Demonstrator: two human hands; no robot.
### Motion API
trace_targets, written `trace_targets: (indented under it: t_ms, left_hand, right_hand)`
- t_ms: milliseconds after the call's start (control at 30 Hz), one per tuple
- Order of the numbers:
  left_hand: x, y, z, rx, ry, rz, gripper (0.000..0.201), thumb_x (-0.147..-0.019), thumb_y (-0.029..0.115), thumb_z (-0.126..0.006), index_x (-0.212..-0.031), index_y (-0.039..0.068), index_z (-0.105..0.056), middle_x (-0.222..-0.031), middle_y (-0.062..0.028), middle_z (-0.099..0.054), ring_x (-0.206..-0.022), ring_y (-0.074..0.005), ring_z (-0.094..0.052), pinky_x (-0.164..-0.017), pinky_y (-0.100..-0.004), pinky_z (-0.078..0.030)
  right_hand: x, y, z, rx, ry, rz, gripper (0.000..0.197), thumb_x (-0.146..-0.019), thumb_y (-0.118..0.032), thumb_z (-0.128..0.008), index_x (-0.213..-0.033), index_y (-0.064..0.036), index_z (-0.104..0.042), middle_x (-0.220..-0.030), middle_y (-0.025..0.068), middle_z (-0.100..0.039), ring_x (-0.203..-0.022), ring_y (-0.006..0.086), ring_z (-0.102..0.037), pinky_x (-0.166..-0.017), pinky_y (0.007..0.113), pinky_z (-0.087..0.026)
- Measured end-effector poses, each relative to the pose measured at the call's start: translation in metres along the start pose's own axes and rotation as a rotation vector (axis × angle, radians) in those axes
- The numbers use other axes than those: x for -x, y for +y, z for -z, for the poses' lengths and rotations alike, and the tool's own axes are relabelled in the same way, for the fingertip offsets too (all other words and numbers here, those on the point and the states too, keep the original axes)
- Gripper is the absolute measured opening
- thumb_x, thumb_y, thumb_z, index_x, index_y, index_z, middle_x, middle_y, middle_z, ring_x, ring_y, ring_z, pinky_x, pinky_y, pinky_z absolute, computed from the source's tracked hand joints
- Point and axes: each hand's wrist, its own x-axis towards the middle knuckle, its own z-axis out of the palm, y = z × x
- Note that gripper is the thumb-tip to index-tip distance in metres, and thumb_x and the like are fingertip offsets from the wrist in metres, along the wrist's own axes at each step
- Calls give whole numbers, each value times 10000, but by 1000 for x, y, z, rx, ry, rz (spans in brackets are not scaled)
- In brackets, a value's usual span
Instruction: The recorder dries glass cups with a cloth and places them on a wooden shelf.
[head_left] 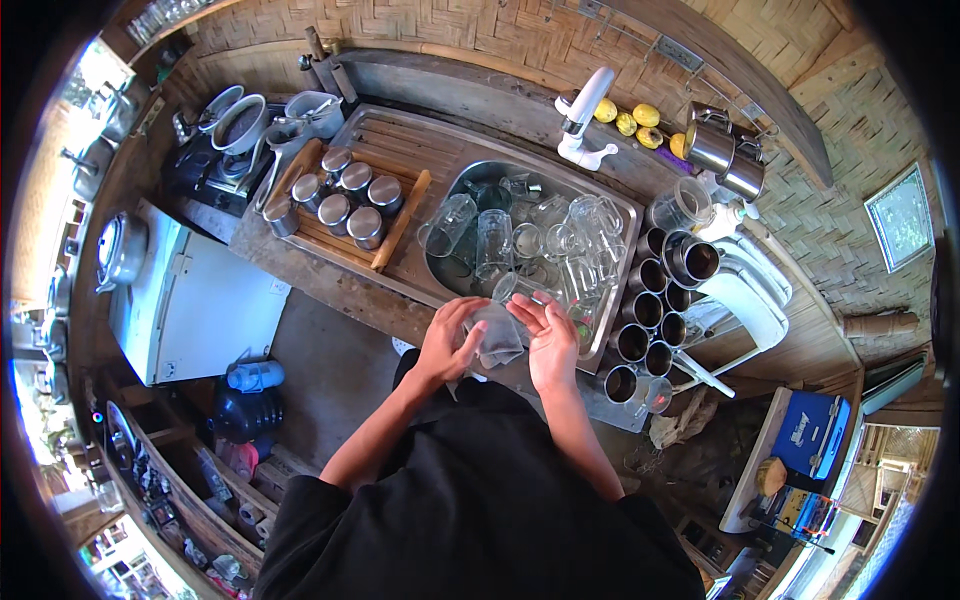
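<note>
Both my hands are raised over the front edge of the sink (pixel 432 262). In my left hand (pixel 447 342) is a clear see-through thing (pixel 497 340), too faint to tell whether it is a plastic cup or a bag; my fingers curve round its left side. My right hand (pixel 552 345) is just right of it, palm turned in, fingers stretched out. Beyond my fingertips a clear glass (pixel 512 287) shows at the sink's near side. Several wet clear glasses and mugs (pixel 494 243) lie heaped in the basin, some with handles.
A wooden tray (pixel 402 238) of steel cups (pixel 335 211) stands left of the basin. Right of the sink are several dark-inside steel cups (pixel 632 342). A white tap (pixel 583 115) rises behind, near yellow fruit (pixel 648 137). A white folding chair (pixel 750 310) leans at right.
</note>
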Motion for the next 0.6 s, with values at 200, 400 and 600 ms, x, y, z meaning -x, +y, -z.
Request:
trace_targets:
  t_ms: [200,400,600]
  left_hand:
    - [-19,24,6,378,177,36,614,-872,240,-723,-1377,-22,-492,-1317,-178,-583,-1276,-278,-527,-1089,-396,-383]
    - [-29,32,28,495,249,12,581,-873,163,-733,-1350,-51,-480,-1274,-129,-598,-1220,-213,-554,-1066,-340,-402]
    - [-47,24,63,693,411,-30,488,-910,18,-661,-1356,-36,-470,-1281,-100,-590,-1226,-188,-544,-1064,-326,-400]
  right_hand:
    - [-8,10,0,-676,-119,-437,318,-968,-168,-523,-1206,21,-618,-1118,145,-713,-1093,304,-668,-1014,426,-497]
    - [-16,13,-25,-663,-216,-509,249,-981,-164,-553,-1143,-8,-660,-1130,128,-714,-1065,259,-667,-992,405,-505]
    - [-26,7,-60,-375,-111,-529,198,-969,-171,-614,-1133,-73,-663,-1118,96,-711,-1001,239,-686,-921,377,-530]
